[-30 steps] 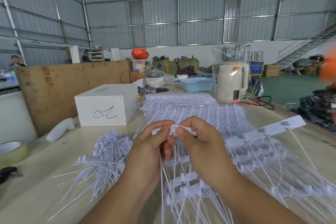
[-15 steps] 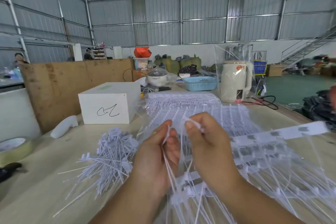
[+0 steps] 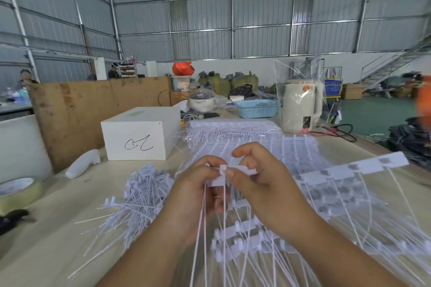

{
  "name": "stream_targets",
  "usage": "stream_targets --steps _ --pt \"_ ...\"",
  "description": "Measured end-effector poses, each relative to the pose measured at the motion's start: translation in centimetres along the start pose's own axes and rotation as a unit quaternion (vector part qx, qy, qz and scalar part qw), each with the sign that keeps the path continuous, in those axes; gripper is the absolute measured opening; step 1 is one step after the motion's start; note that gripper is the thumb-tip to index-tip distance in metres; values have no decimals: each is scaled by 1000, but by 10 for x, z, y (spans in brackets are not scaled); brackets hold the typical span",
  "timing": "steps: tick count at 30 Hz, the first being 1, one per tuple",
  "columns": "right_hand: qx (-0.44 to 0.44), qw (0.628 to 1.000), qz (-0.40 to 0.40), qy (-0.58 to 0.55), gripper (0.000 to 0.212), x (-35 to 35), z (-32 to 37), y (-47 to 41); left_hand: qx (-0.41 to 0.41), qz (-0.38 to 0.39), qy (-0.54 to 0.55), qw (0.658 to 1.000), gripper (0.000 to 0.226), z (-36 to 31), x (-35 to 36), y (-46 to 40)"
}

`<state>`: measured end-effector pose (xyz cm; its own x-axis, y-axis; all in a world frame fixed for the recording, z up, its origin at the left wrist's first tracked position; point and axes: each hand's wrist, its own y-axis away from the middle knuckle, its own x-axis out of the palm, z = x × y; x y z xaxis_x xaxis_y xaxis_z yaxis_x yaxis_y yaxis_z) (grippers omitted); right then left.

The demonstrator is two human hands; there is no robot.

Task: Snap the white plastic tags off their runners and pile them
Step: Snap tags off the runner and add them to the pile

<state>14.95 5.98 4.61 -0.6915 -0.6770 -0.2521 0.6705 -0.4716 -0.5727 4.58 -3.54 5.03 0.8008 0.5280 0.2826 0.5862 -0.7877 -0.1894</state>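
Both hands are holding one small strip of white tags (image 3: 235,171) up over the table (image 3: 53,247) — close to the eyes, likely so the snap spot is easy to see. The left hand (image 3: 198,193) is pinching the strip's left end and some long tails hanging down. The right hand (image 3: 258,184) is pinching the next tag head with thumb and finger, probably to bend it off. The loose pile (image 3: 142,196) is lying just left, near for dropping. More uncut runners (image 3: 338,184) are waiting on the right.

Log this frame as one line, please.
left hand grips tag strip | right hand pinches it | loose pile at left
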Motion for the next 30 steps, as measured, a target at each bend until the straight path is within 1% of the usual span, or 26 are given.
stream_targets --steps 3,5,7,9,11,12,13,15,16,17,19,20,22,23,24,27,30 --pt "7 999 -7 44 19 2 -1 1 15 15 -5 1000 8 3 3 1" --pt "18 1000 5 23 20 5 1 4 40 17 -15 999 3 8 5 4" --pt "17 1000 2 13 20 8 3 4 77 9 -38 996 8 14 2 5" --pt "-8 997 -15 73 17 9 1 4 105 11 -48 993 12 16 1 3" --pt "-39 983 -33 174 12 8 -2 4 116 16 -43 992 17 16 0 1" --pt "-51 976 -40 206 8 7 -2 5 118 16 -43 992 21 17 0 0" --pt "-57 973 -40 220 5 7 -2 5 121 14 -46 991 24 17 -1 0" --pt "-56 975 -26 214 5 7 -1 4 131 3 -44 990 23 17 -1 0" --pt "-52 979 -13 199 6 6 -1 4 133 -9 -36 990 22 16 -1 1" --pt "-48 981 0 187 11 5 0 4 132 -25 -22 991 21 15 -2 0" --pt "-55 978 10 203 30 -2 -1 3 132 -57 7 990 22 12 -6 -1" --pt "-71 969 12 237 36 -7 -2 2 133 -67 16 989 24 11 -8 -2" --pt "-108 939 19 327 38 -15 -4 -2 132 -70 22 989 32 8 -12 -3" --pt "-108 926 26 361 37 -18 -6 -3 134 -66 22 988 36 8 -12 -3" --pt "-93 922 38 375 37 -19 -8 -4 139 -60 20 988 35 8 -12 -3" --pt "-49 937 76 339 34 -19 -10 -5 148 -26 0 989 21 11 -12 -2" --pt "-29 946 109 303 29 -21 -12 -5 137 -36 -4 990 18 12 -14 -4"
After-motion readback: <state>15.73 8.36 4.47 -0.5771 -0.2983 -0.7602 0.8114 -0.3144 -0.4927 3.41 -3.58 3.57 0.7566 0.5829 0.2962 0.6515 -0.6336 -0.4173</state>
